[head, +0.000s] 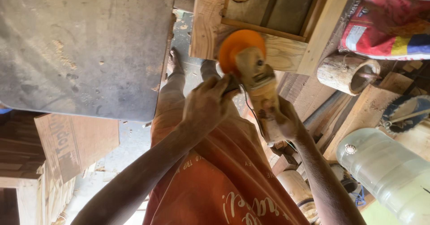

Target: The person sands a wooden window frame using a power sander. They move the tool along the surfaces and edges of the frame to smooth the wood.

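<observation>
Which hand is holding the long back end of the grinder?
The right hand wraps the dusty grinder body behind its orange disc. The left hand grips at the side, near the head.

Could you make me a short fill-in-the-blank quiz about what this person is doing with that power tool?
1. The sanding disc on the power tool is coloured ____.
2. The disc rests against a frame made of ____.
3. The right hand grips the tool's body, while the left hand holds its ____ handle.
4. The person's shirt is ____.

Missing words: orange; wood; side; orange
</observation>
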